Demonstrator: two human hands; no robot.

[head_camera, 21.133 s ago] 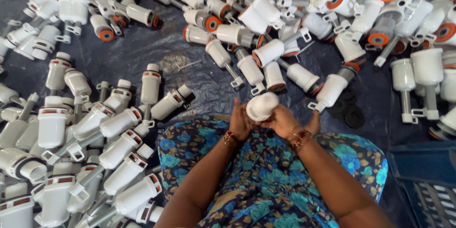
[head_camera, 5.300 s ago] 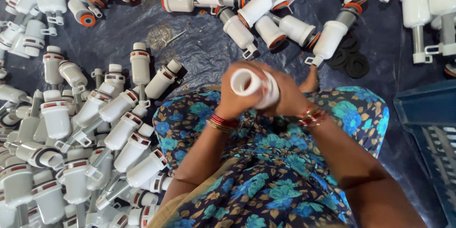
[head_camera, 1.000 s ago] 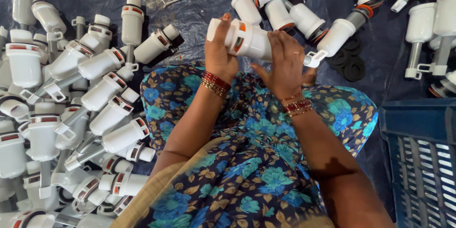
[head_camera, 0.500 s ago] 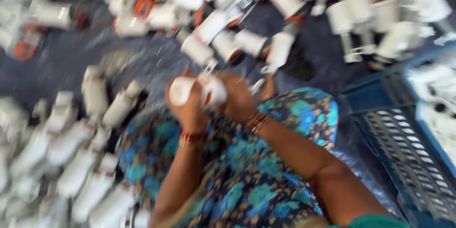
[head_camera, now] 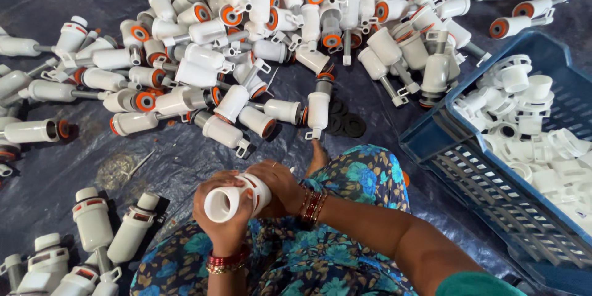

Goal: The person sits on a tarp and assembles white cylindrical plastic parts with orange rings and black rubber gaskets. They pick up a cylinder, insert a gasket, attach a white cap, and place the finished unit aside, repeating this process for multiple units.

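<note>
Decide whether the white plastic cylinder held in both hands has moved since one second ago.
Cannot tell. The head camera itself shifted, so the white plastic cylinder only appears displaced; it sits over the blue floral-cloth lap in both hands, as before.

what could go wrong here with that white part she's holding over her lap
1. Both hands, left hand and right hand, grip the white part in mid-air over the lap; a slip might drop it onto the sheet.
2. The pile lies close ahead, so a dropped part may get lost among lookalikes.
3. The crate sits tight by the right arm; an elbow swing might knock it.
</note>
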